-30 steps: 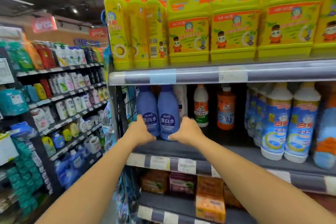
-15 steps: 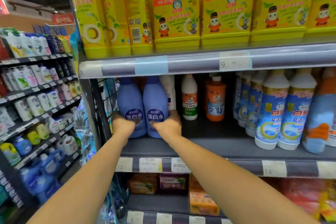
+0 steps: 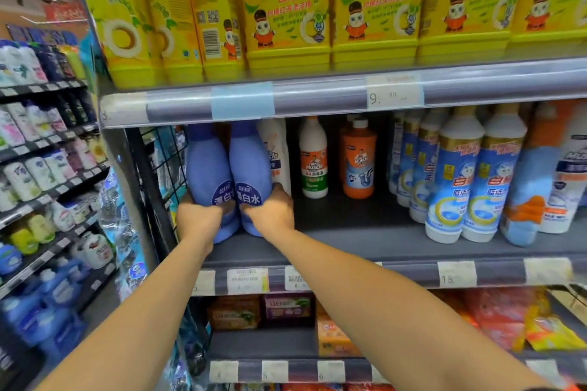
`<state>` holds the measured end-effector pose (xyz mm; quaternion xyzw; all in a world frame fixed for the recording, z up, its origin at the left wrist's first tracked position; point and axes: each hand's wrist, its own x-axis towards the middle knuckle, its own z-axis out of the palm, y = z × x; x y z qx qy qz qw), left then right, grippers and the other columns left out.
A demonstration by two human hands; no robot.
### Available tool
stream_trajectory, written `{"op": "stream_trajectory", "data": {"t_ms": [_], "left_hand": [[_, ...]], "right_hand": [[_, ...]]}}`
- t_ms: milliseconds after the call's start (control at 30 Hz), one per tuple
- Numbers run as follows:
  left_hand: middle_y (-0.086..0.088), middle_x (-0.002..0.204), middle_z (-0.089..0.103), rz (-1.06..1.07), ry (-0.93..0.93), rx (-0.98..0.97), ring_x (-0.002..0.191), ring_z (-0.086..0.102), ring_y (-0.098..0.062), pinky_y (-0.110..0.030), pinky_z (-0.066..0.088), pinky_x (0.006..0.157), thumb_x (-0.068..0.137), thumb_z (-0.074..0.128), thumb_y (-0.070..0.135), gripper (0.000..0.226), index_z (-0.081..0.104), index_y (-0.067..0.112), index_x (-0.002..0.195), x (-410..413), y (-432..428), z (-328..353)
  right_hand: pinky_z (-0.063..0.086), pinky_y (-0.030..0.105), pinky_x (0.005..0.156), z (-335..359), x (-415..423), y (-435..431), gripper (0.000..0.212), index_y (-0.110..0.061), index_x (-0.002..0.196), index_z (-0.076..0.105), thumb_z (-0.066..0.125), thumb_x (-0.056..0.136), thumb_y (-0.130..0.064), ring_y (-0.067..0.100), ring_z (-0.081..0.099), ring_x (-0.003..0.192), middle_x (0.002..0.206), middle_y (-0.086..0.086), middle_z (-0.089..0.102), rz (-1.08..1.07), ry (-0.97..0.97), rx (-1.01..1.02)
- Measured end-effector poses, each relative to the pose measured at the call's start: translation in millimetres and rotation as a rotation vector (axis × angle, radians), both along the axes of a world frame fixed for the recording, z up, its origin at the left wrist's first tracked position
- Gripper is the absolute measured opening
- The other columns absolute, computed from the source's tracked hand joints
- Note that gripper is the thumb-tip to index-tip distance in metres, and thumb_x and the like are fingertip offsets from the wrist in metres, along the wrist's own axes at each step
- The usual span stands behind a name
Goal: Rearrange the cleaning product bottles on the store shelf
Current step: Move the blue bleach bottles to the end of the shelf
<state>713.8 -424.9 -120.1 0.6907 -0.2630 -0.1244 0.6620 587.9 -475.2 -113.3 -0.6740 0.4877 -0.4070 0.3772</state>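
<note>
Two blue bleach bottles stand side by side at the left end of the middle shelf (image 3: 365, 241). My left hand (image 3: 198, 219) grips the lower part of the left blue bottle (image 3: 206, 165). My right hand (image 3: 270, 213) grips the lower part of the right blue bottle (image 3: 249, 162). Both bottles are upright and touch each other. Behind the right one stands a white bottle (image 3: 278, 149), partly hidden.
A white Mr Muscle bottle (image 3: 313, 159) and an orange one (image 3: 359, 162) stand deeper on the shelf. Blue-and-white bottles (image 3: 473, 181) fill the right side. Yellow jugs (image 3: 286, 9) line the shelf above. A wire grid (image 3: 155, 168) closes the left end.
The camera has come closer to the shelf and both hands have slid further round the two blue bottles. The bottles stay upright in nearly the same spot.
</note>
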Motion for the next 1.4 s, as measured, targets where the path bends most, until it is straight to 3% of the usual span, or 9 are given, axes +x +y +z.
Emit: {"op": "stream_trajectory", "data": {"t_ms": [133, 267, 467, 600, 733, 833, 1000, 1167, 1400], "left_hand": [[0.0, 0.084, 0.071, -0.068, -0.002, -0.024, 0.07, 0.066, -0.015, -0.025, 0.051, 0.062, 0.051, 0.09, 0.018, 0.045, 0.065, 0.019, 0.088, -4.3, 11.7, 6.5], [-0.004, 0.088, 0.074, -0.165, 0.059, -0.035, 0.079, 0.071, -0.023, -0.037, 0.058, 0.071, 0.053, 0.091, 0.018, 0.053, 0.066, 0.01, 0.099, -9.9, 22.6, 21.3], [-0.007, 0.08, 0.078, -0.256, 0.085, -0.038, 0.071, 0.075, -0.025, -0.04, 0.061, 0.061, 0.057, 0.089, 0.018, 0.038, 0.072, 0.013, 0.091, -34.2, 50.6, 46.8], [-0.007, 0.076, 0.077, -0.248, 0.078, 0.013, 0.065, 0.074, -0.026, -0.036, 0.058, 0.055, 0.059, 0.087, 0.021, 0.034, 0.072, 0.013, 0.089, -59.2, 77.2, 48.3], [-0.009, 0.077, 0.077, -0.268, 0.094, 0.069, 0.062, 0.074, -0.027, -0.038, 0.058, 0.057, 0.064, 0.083, 0.02, 0.027, 0.073, 0.012, 0.088, -99.1, 106.3, 33.3], [-0.008, 0.076, 0.077, -0.279, 0.097, 0.065, 0.06, 0.073, -0.026, -0.038, 0.057, 0.059, 0.069, 0.081, 0.017, 0.021, 0.072, 0.012, 0.088, -142.7, 124.9, 21.9], [-0.007, 0.072, 0.077, -0.324, 0.115, 0.072, 0.057, 0.072, -0.024, -0.034, 0.056, 0.05, 0.073, 0.08, 0.014, 0.018, 0.07, 0.012, 0.088, -233.6, 144.0, 9.6], [-0.016, 0.082, 0.076, -0.402, 0.135, 0.069, 0.065, 0.073, -0.032, -0.041, 0.059, 0.058, 0.073, 0.079, 0.01, 0.021, 0.071, 0.007, 0.092, -328.1, 149.5, -1.5], [-0.013, 0.083, 0.077, -0.515, 0.154, 0.095, 0.069, 0.074, -0.031, -0.036, 0.058, 0.055, 0.07, 0.081, 0.009, 0.027, 0.07, 0.006, 0.094, -449.6, 140.1, -17.8]], "right_hand": [[0.049, 0.025, 0.064, 0.3, -10.3, -2.8, 0.052, -0.007, 0.108, 0.056, 0.076, 0.069, -0.036, 0.027, 0.066, 0.089, 0.102, 0.01, 0.068, 0.054, 0.027, -0.031], [0.038, 0.01, 0.045, 5.6, -29.4, -4.8, 0.039, -0.012, 0.094, 0.061, 0.078, 0.068, -0.036, 0.014, 0.063, 0.071, 0.085, -0.001, 0.064, 0.102, -0.016, -0.046], [0.046, 0.019, 0.05, 18.5, -69.1, 13.2, 0.028, -0.023, 0.073, 0.059, 0.083, 0.061, -0.031, 0.006, 0.063, 0.066, 0.075, -0.007, 0.067, 0.188, -0.158, 0.035], [0.054, 0.026, 0.055, 20.9, -106.0, 33.7, 0.036, -0.02, 0.083, 0.068, 0.081, 0.056, -0.038, 0.01, 0.069, 0.071, 0.08, -0.004, 0.073, 0.274, -0.208, 0.109], [0.052, 0.021, 0.052, 13.5, -163.6, 52.6, 0.027, -0.025, 0.076, 0.068, 0.081, 0.057, -0.038, 0.003, 0.069, 0.065, 0.071, -0.012, 0.071, 0.345, -0.236, 0.144], [0.061, 0.034, 0.065, 7.3, -217.0, 65.7, 0.031, -0.022, 0.081, 0.07, 0.081, 0.055, -0.036, 0.012, 0.073, 0.071, 0.078, -0.006, 0.075, 0.377, -0.258, 0.172], [0.06, 0.044, 0.076, 1.0, -315.8, 79.8, 0.036, -0.02, 0.081, 0.072, 0.078, 0.05, -0.036, 0.02, 0.073, 0.08, 0.085, 0.001, 0.077, 0.369, -0.268, 0.153], [0.06, 0.044, 0.076, -13.2, -417.0, 87.3, 0.037, -0.021, 0.08, 0.072, 0.077, 0.048, -0.038, 0.02, 0.073, 0.078, 0.082, 0.0, 0.077, 0.349, -0.259, 0.175], [0.06, 0.04, 0.071, -35.6, -549.8, 93.6, 0.037, -0.018, 0.085, 0.073, 0.079, 0.053, -0.036, 0.022, 0.074, 0.076, 0.085, 0.002, 0.077, 0.314, -0.271, 0.21]]}}
